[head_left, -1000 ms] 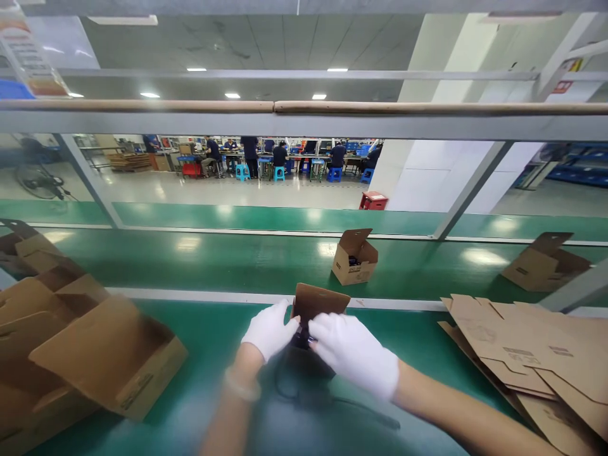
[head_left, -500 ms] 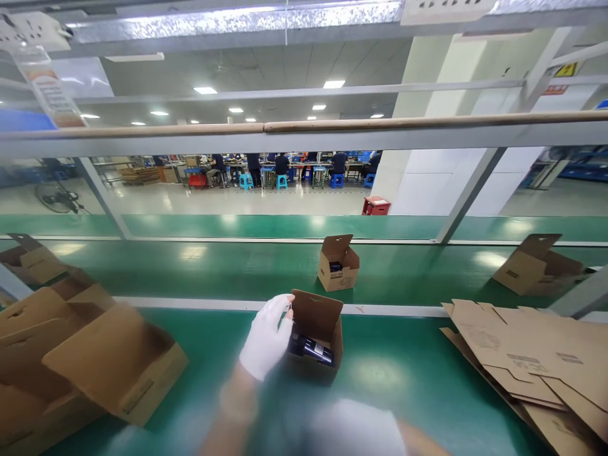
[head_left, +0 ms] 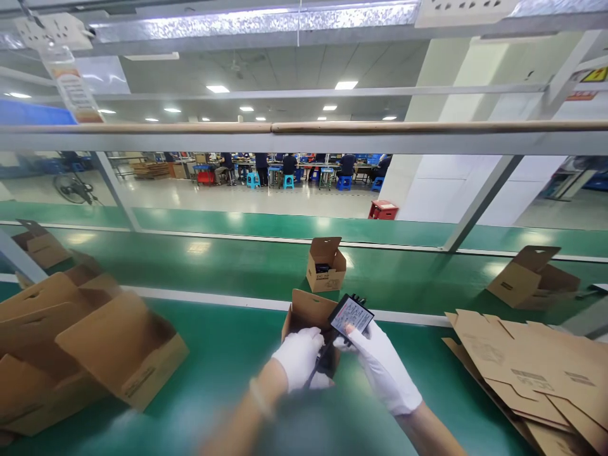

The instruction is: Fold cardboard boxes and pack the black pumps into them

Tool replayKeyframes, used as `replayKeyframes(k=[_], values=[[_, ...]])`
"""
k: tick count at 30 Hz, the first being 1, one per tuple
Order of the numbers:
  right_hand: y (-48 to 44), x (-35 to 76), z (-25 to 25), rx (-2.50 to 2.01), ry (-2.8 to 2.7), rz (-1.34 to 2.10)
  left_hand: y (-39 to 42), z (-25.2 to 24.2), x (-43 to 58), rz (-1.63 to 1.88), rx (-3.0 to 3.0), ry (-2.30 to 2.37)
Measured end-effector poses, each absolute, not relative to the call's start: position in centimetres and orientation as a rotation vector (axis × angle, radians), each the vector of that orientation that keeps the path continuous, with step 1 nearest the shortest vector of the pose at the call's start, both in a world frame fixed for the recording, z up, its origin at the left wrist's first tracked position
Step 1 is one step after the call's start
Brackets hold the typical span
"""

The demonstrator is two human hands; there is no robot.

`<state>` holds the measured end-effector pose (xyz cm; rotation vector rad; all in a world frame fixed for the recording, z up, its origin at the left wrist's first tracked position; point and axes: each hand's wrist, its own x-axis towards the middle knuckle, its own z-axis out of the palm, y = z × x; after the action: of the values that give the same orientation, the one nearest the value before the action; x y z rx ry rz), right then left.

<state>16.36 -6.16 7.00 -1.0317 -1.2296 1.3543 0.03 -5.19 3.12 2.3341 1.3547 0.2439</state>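
Note:
A black power adapter (head_left: 351,315) with a white printed label is gripped in my gloved right hand (head_left: 377,361), over the right side of an open cardboard box (head_left: 308,308). The thumb presses on the label and the fingers lie beneath. My gloved left hand (head_left: 299,356) is closed at the front of the same box, where a black cable (head_left: 317,366) runs down by its fingertips. Its hold on the cable is partly hidden. Dark contents show inside the box, mostly covered by my hands. The box stands with its lid flap raised.
Another open box (head_left: 325,272) with a dark item sits on the belt behind. Several open boxes (head_left: 128,354) crowd the left. Flattened cartons (head_left: 532,361) are stacked at the right, below an open box (head_left: 527,282). A metal rail (head_left: 256,140) crosses in front.
My right hand has risen from the lower edge and now holds the adapter over the box. My left hand has moved from the box's left edge to its front and closed.

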Motion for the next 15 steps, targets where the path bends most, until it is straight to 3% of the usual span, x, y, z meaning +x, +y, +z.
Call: replayKeyframes(k=[3, 9, 11, 15], values=[[-5.2, 16.1, 5.4, -1.282, -1.441, 0.927, -5.1, 3.1, -0.5, 0.215, 2.450, 1.374], [-4.5, 13.5, 7.0, -1.792, -2.504, -0.131, -6.0, 3.7, 0.3, 0.130, 2.429, 1.402], [-4.0, 11.7, 7.4, -1.860, -2.644, -0.268, -6.5, 3.7, 0.7, 0.119, 2.385, 1.451], [-2.5, 9.0, 6.1, -1.788, -2.850, -0.199, -8.1, 4.6, 0.6, 0.181, 2.276, 1.539]])
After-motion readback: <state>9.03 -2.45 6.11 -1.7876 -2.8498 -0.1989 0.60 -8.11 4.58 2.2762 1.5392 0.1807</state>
